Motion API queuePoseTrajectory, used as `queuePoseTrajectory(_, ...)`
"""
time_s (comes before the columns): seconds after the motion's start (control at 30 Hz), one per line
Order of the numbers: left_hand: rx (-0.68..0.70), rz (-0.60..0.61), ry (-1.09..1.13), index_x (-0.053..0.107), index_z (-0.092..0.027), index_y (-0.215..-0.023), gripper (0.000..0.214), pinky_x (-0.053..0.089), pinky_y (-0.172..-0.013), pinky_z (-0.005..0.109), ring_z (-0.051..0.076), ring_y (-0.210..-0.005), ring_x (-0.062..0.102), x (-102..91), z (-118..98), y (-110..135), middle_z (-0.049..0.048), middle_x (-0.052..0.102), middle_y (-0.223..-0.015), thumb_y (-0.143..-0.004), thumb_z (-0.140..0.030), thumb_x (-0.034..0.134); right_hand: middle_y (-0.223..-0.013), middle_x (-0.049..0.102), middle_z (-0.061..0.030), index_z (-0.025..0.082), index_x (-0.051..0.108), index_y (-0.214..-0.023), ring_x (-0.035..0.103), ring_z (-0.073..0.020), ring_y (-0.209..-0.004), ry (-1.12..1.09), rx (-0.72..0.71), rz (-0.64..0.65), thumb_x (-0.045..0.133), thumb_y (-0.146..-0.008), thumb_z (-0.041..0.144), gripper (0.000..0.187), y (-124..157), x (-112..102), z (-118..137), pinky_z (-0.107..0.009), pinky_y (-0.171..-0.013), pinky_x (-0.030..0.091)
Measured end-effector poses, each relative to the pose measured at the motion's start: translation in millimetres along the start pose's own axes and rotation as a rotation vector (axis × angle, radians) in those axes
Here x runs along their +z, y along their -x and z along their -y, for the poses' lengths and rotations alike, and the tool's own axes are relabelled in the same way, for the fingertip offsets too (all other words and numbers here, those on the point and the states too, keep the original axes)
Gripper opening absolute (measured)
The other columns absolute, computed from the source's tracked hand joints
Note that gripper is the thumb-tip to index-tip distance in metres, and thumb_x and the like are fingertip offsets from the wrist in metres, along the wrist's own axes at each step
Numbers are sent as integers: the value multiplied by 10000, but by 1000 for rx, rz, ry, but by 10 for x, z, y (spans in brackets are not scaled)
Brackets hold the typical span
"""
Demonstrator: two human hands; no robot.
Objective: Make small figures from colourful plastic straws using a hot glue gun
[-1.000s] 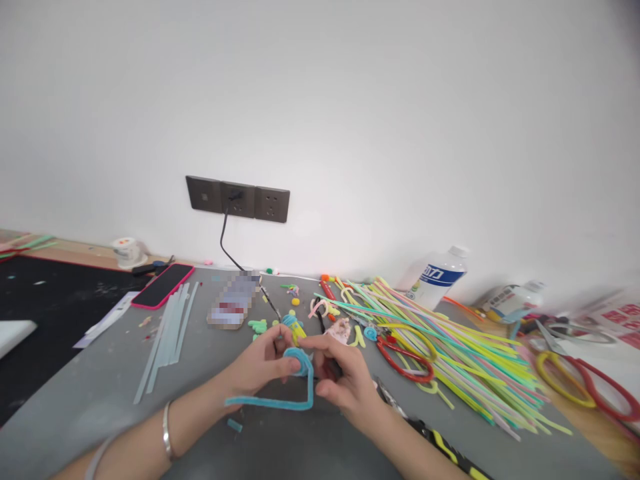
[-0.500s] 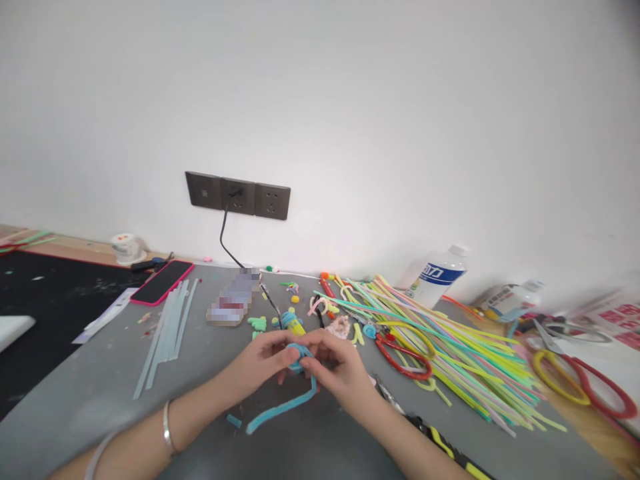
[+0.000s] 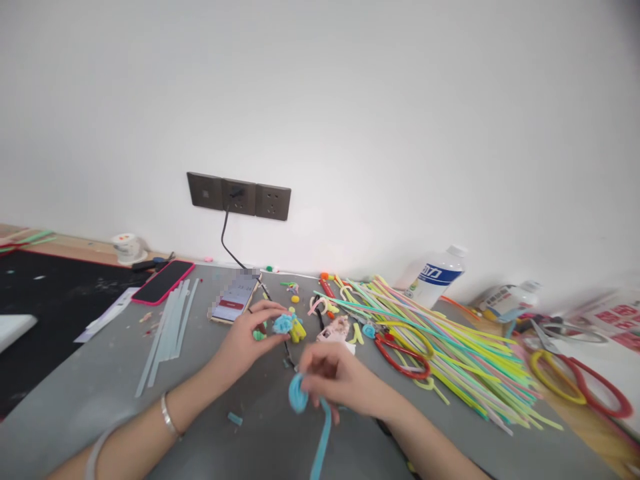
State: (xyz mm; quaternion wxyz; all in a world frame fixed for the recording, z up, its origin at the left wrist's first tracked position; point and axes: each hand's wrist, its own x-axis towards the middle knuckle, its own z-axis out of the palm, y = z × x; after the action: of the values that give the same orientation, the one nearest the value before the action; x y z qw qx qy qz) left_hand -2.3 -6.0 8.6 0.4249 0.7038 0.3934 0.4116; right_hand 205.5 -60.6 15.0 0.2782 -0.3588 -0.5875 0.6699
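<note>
In front of me, my right hand (image 3: 335,380) pinches a blue pipe cleaner, its coiled end (image 3: 299,393) by the fingertips. A loose tail (image 3: 321,443) hangs from it toward the table's near edge. Farther back and to the left, my left hand (image 3: 250,337) has thumb and fingers around the blue top of a small blue and yellow pipe-cleaner figure (image 3: 297,329). That figure leans with its blue part toward my palm. A short blue offcut (image 3: 235,419) lies on the grey mat (image 3: 210,433) below my left wrist.
On the right lie a heap of pastel pipe cleaners (image 3: 465,353), red-yellow scissors (image 3: 403,357) and a second pair (image 3: 575,377). A white bottle (image 3: 435,277) stands by the wall. To the left are pale strips (image 3: 170,327), a pink-edged phone (image 3: 164,281) and another phone (image 3: 235,297).
My hands have parted. The right one moved down toward me with the blue coil; the left reached back to the blue and yellow figure, which has tipped leftward.
</note>
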Motion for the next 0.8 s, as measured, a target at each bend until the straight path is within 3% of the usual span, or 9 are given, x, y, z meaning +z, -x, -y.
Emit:
queuePoseTrajectory(0.07,41,-33,-19,758,-233,-976,223,471,-929,339,252,-1080,610,-20,15,-3,69,679,-1096,-755,-256,745,-598,610,53,179,631,-826,445,-24,-346,139,113,170,731,-801,377,223,66,81,23,-130,-382,409)
queuePoseTrajectory(0.13,54,-25,-43,751,-233,-999,236,460,-948,349,249,-1058,618,-13,41,5,63,683,-1067,-766,-269,741,-569,583,71,186,640,-778,431,-16,-330,267,133,193,712,-805,305,142,96,153,13,-122,-387,382)
queuePoseTrajectory(0.37,32,-16,-68,737,-208,-977,245,479,-874,338,253,-968,633,53,98,28,72,719,-1007,-763,-327,750,-503,548,76,196,686,-776,466,-54,-349,444,96,-7,736,-797,331,145,11,159,-88,-153,-394,344)
queuePoseTrajectory(0.5,-17,10,-55,746,-219,-1040,289,483,-895,350,272,-1027,646,64,66,38,88,735,-1089,-762,-299,745,-524,548,49,199,729,-805,497,-94,-447,650,-34,-122,777,-763,408,219,25,86,19,-182,-426,340)
queuePoseTrajectory(0.67,-26,52,-62,718,-222,-1038,279,472,-935,357,261,-1018,663,80,51,47,67,752,-1064,-772,-302,740,-560,577,24,210,709,-746,506,-113,-501,871,-140,-234,654,-881,333,191,270,-79,365,-208,-476,340)
queuePoseTrajectory(0.8,-17,18,-29,666,-213,-937,224,487,-865,327,230,-925,661,77,41,40,35,742,-945,-754,-313,749,-541,562,14,213,621,-669,470,-121,-469,1061,-39,-414,569,-923,353,295,613,-239,496,-229,-454,305)
